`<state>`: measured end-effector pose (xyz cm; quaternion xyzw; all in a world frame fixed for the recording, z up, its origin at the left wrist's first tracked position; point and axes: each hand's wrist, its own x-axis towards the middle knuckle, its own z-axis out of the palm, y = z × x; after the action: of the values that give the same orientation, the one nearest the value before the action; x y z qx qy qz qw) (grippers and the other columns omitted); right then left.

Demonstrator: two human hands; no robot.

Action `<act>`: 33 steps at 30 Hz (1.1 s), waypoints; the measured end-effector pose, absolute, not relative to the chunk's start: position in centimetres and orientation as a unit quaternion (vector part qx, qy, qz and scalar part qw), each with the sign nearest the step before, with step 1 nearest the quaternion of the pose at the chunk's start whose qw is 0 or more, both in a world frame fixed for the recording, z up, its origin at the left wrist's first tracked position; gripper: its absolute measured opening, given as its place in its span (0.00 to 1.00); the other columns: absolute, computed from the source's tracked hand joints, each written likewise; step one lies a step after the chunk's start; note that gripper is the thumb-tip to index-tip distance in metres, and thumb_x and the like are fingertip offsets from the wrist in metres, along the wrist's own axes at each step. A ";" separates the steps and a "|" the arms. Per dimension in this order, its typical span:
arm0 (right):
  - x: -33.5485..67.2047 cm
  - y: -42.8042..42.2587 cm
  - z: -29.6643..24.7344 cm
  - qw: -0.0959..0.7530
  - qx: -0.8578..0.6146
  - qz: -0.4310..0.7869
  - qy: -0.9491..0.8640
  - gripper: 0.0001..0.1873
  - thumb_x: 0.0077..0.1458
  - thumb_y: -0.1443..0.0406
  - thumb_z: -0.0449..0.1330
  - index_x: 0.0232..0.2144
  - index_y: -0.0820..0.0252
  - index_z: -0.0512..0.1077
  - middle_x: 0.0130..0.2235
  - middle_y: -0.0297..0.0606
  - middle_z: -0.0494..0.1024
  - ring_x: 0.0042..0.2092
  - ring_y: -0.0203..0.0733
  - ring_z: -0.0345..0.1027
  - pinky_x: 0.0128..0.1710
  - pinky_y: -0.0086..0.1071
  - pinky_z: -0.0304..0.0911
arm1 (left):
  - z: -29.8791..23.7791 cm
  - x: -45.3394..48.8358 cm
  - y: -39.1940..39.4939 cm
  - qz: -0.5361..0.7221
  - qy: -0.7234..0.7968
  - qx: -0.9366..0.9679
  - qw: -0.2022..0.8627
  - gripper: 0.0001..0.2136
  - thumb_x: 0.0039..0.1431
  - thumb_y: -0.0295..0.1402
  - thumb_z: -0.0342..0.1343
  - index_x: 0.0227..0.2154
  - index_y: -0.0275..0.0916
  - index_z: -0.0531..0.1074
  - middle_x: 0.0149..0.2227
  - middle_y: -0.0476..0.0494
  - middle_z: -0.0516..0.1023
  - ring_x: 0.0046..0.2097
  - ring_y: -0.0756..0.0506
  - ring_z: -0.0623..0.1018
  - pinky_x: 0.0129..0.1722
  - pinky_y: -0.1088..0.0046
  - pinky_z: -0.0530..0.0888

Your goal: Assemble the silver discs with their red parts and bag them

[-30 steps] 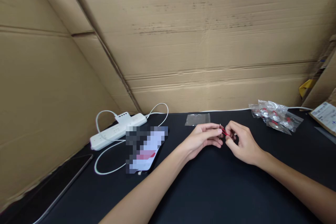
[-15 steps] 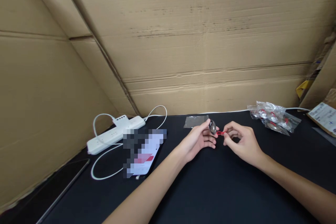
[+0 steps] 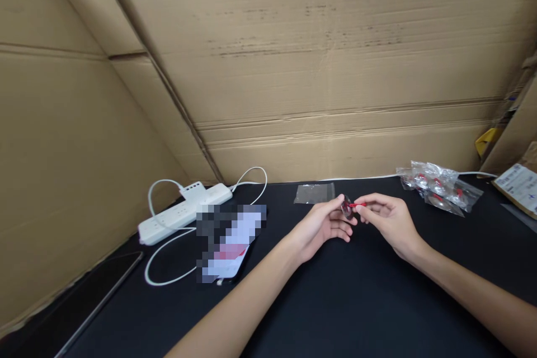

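Held by its rim between the thumb and fingers of my left hand (image 3: 322, 230) is a small shiny round disc (image 3: 346, 207), tilted on edge; its exact kind is unclear. A red cord (image 3: 357, 205) runs from the disc to my right hand (image 3: 388, 222), whose thumb and index finger pinch it close to the disc. Both hands are above the black table, nearly touching each other. Behind my left hand a flat clear plastic bag (image 3: 314, 193) lies on the table.
Several clear bags (image 3: 440, 187) with round shiny pieces and red cords lie at the right. Farther right is a labelled package (image 3: 518, 187). A white power strip (image 3: 184, 215) with cables and a phone (image 3: 235, 246) lie left. Cardboard walls (image 3: 335, 78) enclose the back and left.
My left hand and the disc have shifted slightly right, closer to my right hand. The disc has turned, and less of the red cord shows between the hands.
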<state>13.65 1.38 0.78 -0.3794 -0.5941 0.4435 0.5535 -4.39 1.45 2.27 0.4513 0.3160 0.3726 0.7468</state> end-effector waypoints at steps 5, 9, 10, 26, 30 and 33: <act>13.3 0.8 1.2 0.550 -0.371 0.448 -0.599 0.10 0.50 0.59 0.67 0.30 0.61 0.76 0.26 0.36 0.77 0.25 0.36 0.70 0.26 0.31 0.69 | 2.3 -4.3 1.4 0.372 0.313 0.464 0.741 0.21 0.60 0.50 0.55 0.36 0.32 0.75 0.36 0.36 0.76 0.31 0.47 0.76 0.34 0.68 0.73; 13.1 0.7 1.1 0.548 -0.358 0.453 -0.606 0.10 0.50 0.59 0.67 0.30 0.60 0.75 0.26 0.36 0.77 0.27 0.38 0.73 0.29 0.32 0.71 | 2.4 -4.2 1.2 0.370 0.311 0.477 0.734 0.21 0.60 0.48 0.55 0.35 0.31 0.75 0.35 0.36 0.76 0.31 0.47 0.76 0.34 0.69 0.73; 13.2 0.7 1.0 0.546 -0.354 0.452 -0.610 0.10 0.50 0.60 0.67 0.31 0.60 0.74 0.27 0.36 0.77 0.28 0.38 0.73 0.30 0.33 0.72 | 2.4 -4.2 1.2 0.370 0.312 0.478 0.733 0.20 0.60 0.48 0.56 0.35 0.31 0.75 0.34 0.37 0.76 0.31 0.47 0.76 0.34 0.69 0.73; 13.4 1.2 0.5 0.530 -0.350 0.465 -0.617 0.12 0.49 0.59 0.68 0.33 0.60 0.76 0.30 0.37 0.78 0.29 0.39 0.73 0.33 0.35 0.72 | 2.3 -4.2 1.2 0.369 0.308 0.494 0.725 0.19 0.58 0.47 0.59 0.36 0.32 0.75 0.32 0.39 0.75 0.31 0.46 0.77 0.33 0.68 0.73; 13.4 1.2 0.5 0.532 -0.340 0.463 -0.622 0.10 0.49 0.59 0.68 0.32 0.59 0.77 0.29 0.36 0.78 0.29 0.38 0.73 0.33 0.34 0.71 | 2.3 -4.2 1.2 0.373 0.311 0.490 0.724 0.20 0.58 0.48 0.59 0.34 0.31 0.75 0.32 0.39 0.75 0.31 0.46 0.77 0.33 0.68 0.73; 13.3 1.1 0.7 0.530 -0.346 0.453 -0.628 0.11 0.48 0.59 0.68 0.31 0.59 0.77 0.29 0.36 0.78 0.29 0.38 0.72 0.33 0.34 0.71 | 2.3 -4.2 1.2 0.374 0.309 0.488 0.725 0.20 0.57 0.49 0.59 0.33 0.32 0.75 0.31 0.40 0.74 0.31 0.46 0.77 0.33 0.67 0.73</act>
<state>13.27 1.05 0.68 -0.3455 -0.6277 0.4535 0.5300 -4.22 1.25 2.30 0.4880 0.3093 0.3742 0.7254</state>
